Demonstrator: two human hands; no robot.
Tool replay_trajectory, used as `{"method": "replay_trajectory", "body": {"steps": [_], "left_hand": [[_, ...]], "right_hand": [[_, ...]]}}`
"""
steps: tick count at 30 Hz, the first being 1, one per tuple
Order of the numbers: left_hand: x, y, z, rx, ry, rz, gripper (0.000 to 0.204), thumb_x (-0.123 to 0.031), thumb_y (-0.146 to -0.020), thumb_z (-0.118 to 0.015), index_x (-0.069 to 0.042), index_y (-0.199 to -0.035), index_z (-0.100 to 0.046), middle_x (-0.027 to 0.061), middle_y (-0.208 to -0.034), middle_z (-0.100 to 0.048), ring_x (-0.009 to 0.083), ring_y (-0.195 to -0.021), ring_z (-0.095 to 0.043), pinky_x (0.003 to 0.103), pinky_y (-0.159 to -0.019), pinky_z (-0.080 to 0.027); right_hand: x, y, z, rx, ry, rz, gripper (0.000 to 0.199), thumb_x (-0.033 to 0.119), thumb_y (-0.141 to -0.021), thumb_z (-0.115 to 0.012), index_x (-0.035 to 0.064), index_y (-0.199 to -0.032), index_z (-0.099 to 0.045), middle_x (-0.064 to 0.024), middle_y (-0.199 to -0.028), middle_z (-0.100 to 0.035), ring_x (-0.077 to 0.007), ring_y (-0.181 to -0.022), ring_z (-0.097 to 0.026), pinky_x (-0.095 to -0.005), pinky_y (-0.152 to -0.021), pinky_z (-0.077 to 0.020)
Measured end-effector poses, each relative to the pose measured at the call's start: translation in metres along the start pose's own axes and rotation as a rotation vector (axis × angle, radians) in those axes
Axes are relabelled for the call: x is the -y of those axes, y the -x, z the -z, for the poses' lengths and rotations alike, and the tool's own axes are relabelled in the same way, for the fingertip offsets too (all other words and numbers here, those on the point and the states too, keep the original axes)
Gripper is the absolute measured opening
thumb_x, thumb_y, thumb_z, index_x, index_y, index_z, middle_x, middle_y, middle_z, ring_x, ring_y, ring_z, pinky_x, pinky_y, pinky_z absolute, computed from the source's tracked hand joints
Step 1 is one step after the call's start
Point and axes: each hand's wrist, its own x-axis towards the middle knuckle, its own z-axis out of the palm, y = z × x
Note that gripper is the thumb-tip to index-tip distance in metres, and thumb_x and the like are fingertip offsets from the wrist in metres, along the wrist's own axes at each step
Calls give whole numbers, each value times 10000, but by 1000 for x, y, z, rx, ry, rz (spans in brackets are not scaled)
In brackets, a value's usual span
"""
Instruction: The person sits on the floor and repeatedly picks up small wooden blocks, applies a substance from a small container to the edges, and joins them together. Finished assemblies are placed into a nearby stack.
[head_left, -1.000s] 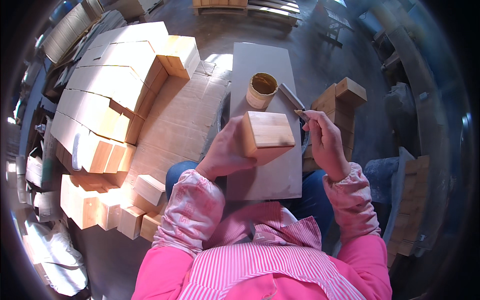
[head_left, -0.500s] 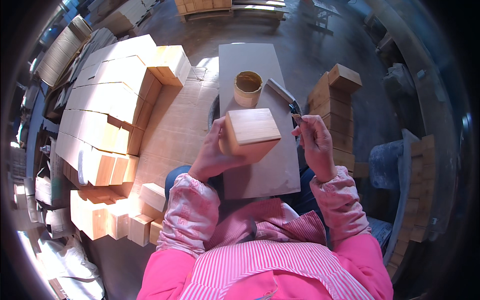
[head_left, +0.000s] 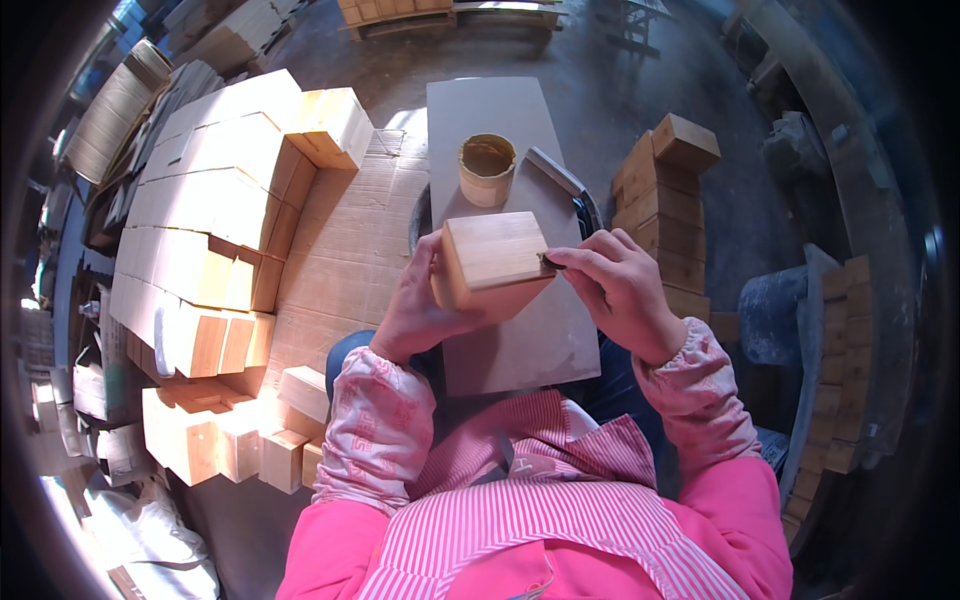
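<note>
We have one wooden block (head_left: pixel 495 245) between the two hands, held up over a long grey board (head_left: pixel 520 355). Left hand (head_left: pixel 410 300): curled around the block's left side, fingers on the left face, thumb reaching along the low part of the near face, so we mark it as gripping. The block sits just right of this palm, pale top face up, slightly tilted.

Right hand (head_left: pixel 625 290): thumb and index pinch a small dark tool (head_left: pixel 550 264); the other fingers are loosely bent. We get the tool tip at the right edge of the block's top face, near the front corner, apparently touching. So the block lies directly left of the right fingertips; whether any finger touches the wood we can't tell.

Beyond the block we see an open can (head_left: pixel 487 185) with a brownish inside, standing on the board, and a grey bar (head_left: pixel 557 170) slanting at the board's right edge.

Left: we note a big block stack (head_left: pixel 200 200) beside flat cardboard (head_left: pixel 340 240). Right: a smaller block pile (head_left: pixel 665 215), then a blue tub (head_left: pixel 772 320). We log pink sleeves (head_left: pixel 380 430) and a striped apron (head_left: pixel 530 530).
</note>
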Motion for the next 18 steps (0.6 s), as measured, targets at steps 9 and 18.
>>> {"method": "replay_trajectory", "body": {"steps": [9,18], "left_hand": [[0,-1,0,15,-8,-48,1009,-144,-624,-955,-89,-1497,-451,118,-1368,-605,253,-1306,-557,399,-1133,-438],[-9,0,-1,9,-47,-64,979,-137,-630,-939,-83,-1489,-473,117,-1359,-614,243,-1303,-571,385,-1127,-445]], "right_hand": [[-2,-2,10,31,46,2,220,49,-916,-736,137,-1118,-749,-54,-872,-618,-286,-838,-633,-406,-696,-537],[10,-11,18,53,60,7,245,34,-905,-743,128,-1132,-748,-68,-863,-630,-291,-820,-642,-408,-678,-533]]}}
